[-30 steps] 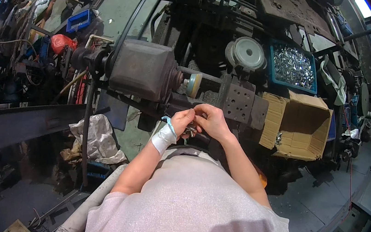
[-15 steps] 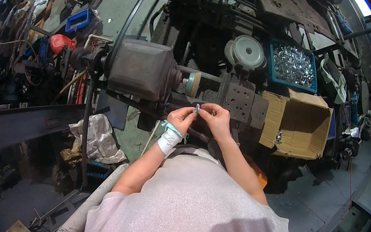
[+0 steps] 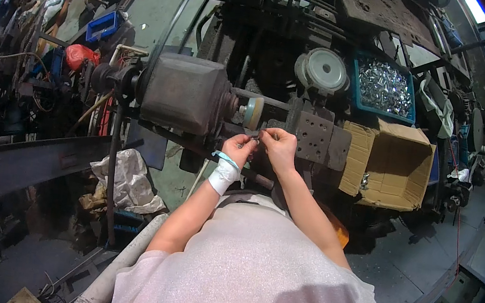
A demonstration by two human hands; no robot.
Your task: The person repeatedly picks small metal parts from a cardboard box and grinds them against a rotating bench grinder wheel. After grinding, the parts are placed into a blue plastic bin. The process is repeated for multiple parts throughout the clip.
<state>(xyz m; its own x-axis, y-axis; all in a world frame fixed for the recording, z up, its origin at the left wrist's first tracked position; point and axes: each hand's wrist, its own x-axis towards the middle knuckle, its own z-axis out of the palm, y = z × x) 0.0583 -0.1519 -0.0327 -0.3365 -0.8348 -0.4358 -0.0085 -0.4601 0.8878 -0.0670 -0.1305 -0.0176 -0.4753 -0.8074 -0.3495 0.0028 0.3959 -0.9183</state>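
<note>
My left hand [image 3: 238, 149], with a white wrap and a light blue band at its wrist, is closed in a pinch on a small shiny metal part [image 3: 255, 140]. My right hand [image 3: 280, 148] is also closed, thumb and forefinger pinched at the far end of that part. Much of the part is hidden by the fingers, so its exact kind does not show. Just beyond the hands, a round polishing wheel [image 3: 252, 113] with a pale yellow and blue-green rim sits on the spindle of a dark machine housing [image 3: 183, 93].
A dark steel block with holes [image 3: 313, 137] stands right of the wheel, below a round pale disc [image 3: 325, 68]. At the right are a teal crate [image 3: 355, 93] full of shiny metal parts and an open cardboard box [image 3: 355, 159]. A white sack [image 3: 127, 177] lies at left.
Both hands have shifted slightly, the right one up and to the left. The metal part is turned and more covered by the fingers than before.
</note>
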